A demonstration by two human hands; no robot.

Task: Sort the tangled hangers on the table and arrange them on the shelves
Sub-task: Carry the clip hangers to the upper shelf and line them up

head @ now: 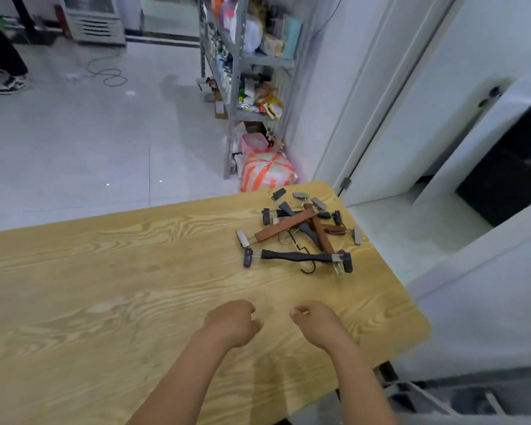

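A tangled pile of clip hangers (301, 231), brown and black wooden bars with metal hooks and clips, lies near the far right corner of the wooden table (105, 286). One black hanger (298, 257) lies across the near side of the pile. My left hand (232, 322) and my right hand (316, 322) hover over the table nearer to me, side by side, fingers loosely curled under, holding nothing. Both hands are well short of the pile. A metal shelf rack (246, 72) stands beyond the table against the wall.
The rack's shelves are crowded with packages and bottles. A pink basket (253, 142) and an orange-and-white bag (269, 171) sit on the floor at its foot. A person's legs (3, 65) show at far left. A cable (111, 75) lies on the tiled floor.
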